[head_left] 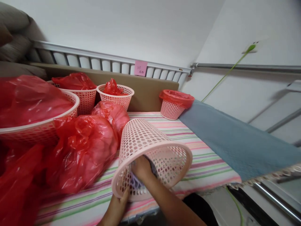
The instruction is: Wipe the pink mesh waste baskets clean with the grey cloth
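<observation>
A pink perforated plastic basket [141, 138] lies tilted on its side on the striped cloth, its mouth facing me. My left hand [121, 202] is closed on the lower left of its rim, thumb on the inside. Deep in the mouth, my right hand [141, 168] is closed over a purple and grey cloth [135, 183], pressed to the inner wall; its fingertips are hidden. Left of the basket, a stuffed red plastic bag [88, 150] rests on the striped cloth, with another red bag [113, 113] behind it.
More pink baskets [117, 99] holding red bags stand at the left and back. A red-lined basket [172, 108] is near the right corner. Behind are a tan board [152, 92] and a white rail. Blue fabric [228, 141] borders the striped cloth [204, 166]. A green cord [225, 75] hangs right.
</observation>
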### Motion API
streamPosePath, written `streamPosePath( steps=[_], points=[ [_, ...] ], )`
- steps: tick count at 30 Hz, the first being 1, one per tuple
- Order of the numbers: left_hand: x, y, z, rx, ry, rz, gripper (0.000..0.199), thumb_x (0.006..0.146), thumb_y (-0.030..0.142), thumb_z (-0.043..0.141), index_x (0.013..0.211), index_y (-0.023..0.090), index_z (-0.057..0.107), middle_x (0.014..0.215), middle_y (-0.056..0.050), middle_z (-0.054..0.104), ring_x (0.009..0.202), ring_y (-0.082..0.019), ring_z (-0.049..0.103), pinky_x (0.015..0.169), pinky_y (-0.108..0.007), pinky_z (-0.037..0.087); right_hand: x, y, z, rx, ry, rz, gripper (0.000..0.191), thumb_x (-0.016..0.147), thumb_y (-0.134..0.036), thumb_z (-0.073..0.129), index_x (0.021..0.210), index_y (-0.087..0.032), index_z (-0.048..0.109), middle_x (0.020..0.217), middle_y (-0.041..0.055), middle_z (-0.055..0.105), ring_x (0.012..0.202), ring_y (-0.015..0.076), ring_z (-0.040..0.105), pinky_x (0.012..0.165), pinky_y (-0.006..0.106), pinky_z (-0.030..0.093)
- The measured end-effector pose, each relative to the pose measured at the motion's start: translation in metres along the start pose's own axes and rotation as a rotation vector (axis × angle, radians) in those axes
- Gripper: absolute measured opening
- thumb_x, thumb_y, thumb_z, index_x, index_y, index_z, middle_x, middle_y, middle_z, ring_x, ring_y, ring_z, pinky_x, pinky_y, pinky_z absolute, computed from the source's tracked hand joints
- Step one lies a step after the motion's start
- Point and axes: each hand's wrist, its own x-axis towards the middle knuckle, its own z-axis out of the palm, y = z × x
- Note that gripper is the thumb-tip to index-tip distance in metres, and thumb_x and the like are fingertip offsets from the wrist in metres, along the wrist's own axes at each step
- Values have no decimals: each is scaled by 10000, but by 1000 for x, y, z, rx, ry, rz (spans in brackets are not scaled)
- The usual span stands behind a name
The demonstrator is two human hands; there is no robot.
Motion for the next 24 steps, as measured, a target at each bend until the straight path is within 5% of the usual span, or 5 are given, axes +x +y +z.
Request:
streamPosePath(
  steps=[5, 9, 12, 16, 24],
  points=[
    [-4, 16, 0, 64, -28, 17, 606, 766, 516, 557, 1235, 133, 525, 1380, -141, 490, 1332, -283, 360, 1142, -422, 201, -95, 7, -7, -27, -85, -7, 274, 667, -197, 529, 920, -181, 632, 1002, 100, 629, 955, 252, 574, 864, 344, 433],
    [-3, 47, -14, 83, -109, -45, 593, 728, 517, 600, 1164, 118, 556, 1305, -161, 564, 1262, -307, 456, 1089, -445, 314, -115, 14, -16, -19, -139, -15, 285, 661, -212, 521, 927, -196, 623, 1011, 91, 628, 975, 251, 560, 873, 339, 424],
    [3, 59, -30, 192, -63, -34, 543, 716, 551, 594, 1046, 121, 613, 1180, -156, 655, 1128, -332, 571, 1017, -453, 405, -106, 14, -18, -1, -145, -17, 275, 654, -221, 529, 910, -194, 626, 982, 93, 639, 952, 254, 573, 856, 338, 431],
    [7, 47, -34, 194, -23, -33, 536, 711, 584, 567, 986, 132, 652, 1010, -137, 727, 1019, -344, 631, 923, -450, 486, -77, 4, -7, 67, -34, 98, 285, 673, -215, 519, 935, -176, 625, 968, 98, 647, 936, 247, 593, 854, 332, 436],
    [4, 30, -27, 164, -140, -92, 559, 784, 488, 536, 1204, 121, 557, 1283, -151, 588, 1247, -323, 473, 1083, -457, 328, 34, -4, 15, 144, 66, 6, 345, 870, -304, 484, 1188, -184, 542, 1260, 106, 538, 1186, 251, 462, 1010, 416, 333]
  ],
)
